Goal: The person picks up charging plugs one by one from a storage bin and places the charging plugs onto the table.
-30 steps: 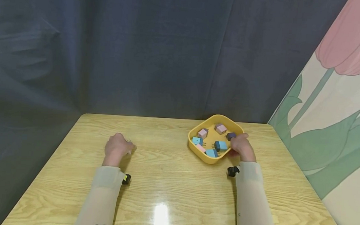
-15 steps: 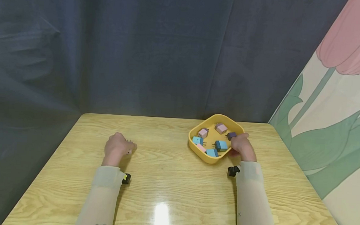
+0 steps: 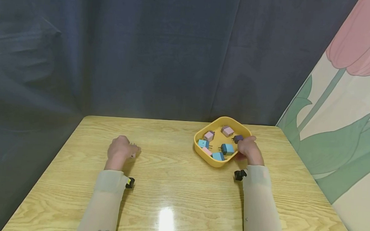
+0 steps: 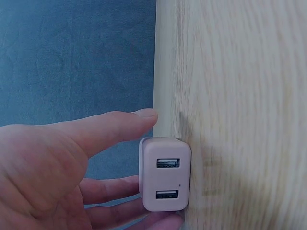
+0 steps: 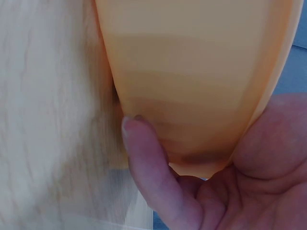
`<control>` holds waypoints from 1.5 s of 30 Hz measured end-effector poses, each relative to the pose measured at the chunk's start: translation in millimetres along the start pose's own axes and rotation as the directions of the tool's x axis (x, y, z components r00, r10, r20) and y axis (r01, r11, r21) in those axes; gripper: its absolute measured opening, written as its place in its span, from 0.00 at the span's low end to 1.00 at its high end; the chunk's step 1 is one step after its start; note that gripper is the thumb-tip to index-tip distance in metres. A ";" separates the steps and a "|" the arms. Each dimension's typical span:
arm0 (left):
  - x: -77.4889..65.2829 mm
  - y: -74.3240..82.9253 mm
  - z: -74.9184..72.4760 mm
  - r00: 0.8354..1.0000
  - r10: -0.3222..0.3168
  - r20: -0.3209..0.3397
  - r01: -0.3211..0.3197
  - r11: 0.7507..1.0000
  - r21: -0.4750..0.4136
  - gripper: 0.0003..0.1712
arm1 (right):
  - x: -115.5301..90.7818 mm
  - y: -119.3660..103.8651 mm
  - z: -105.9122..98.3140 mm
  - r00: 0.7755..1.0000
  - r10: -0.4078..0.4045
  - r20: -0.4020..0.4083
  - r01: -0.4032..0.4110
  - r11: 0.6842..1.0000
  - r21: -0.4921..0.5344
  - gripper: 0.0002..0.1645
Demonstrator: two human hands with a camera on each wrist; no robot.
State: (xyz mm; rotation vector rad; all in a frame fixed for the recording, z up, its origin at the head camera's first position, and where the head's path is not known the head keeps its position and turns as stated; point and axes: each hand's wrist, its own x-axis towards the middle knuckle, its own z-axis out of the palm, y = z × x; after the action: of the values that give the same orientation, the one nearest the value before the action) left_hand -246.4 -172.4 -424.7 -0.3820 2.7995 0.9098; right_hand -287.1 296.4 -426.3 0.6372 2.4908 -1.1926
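Note:
My left hand (image 3: 120,148) is low over the left part of the table, around a pink USB charger (image 4: 165,177). In the left wrist view the charger lies against the tabletop, its two USB ports facing the camera. The thumb is extended and looks apart from it, while the other fingers lie along its far side, partly hidden. At right, my right hand (image 3: 249,149) grips the near right corner of a yellow bin (image 3: 198,154). The right wrist view has the thumb (image 5: 148,165) pressed to the bin's outer wall; the other fingers are hidden.
Inside the bin lie several plug chargers, among them a blue one (image 3: 227,149), a pink one (image 3: 227,131) and a dark purple one (image 3: 238,139). A dark curtain (image 3: 163,58) hangs behind the wooden table (image 3: 169,177). A painted wall (image 3: 344,137) borders the right side.
Almost nothing differs. The whole head view has shifted very slightly, while both hands, the bin and the chargers keep their places on the table.

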 end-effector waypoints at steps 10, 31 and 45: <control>-1.3 1.6 0.3 1.000 0.002 0.000 -0.002 1.000 -0.003 0.20 | -0.9 0.2 -0.7 1.000 0.001 -0.006 -0.001 1.000 -0.011 0.42; -4.5 2.9 0.3 0.996 0.051 -0.067 -0.050 0.999 0.017 0.43 | -1.1 -0.3 -1.8 1.000 0.001 0.007 -0.001 1.000 -0.019 0.43; -18.8 32.0 -1.5 0.971 0.188 -0.150 -0.179 0.981 0.071 0.43 | 1.4 3.6 0.3 1.000 0.003 -0.010 -0.003 1.000 0.021 0.45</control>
State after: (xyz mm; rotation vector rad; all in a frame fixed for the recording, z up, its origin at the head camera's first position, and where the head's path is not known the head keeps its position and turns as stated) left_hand -238.1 -144.8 -401.3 -0.1957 3.0381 0.8679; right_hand -286.5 298.5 -429.5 0.6533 2.4881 -1.2187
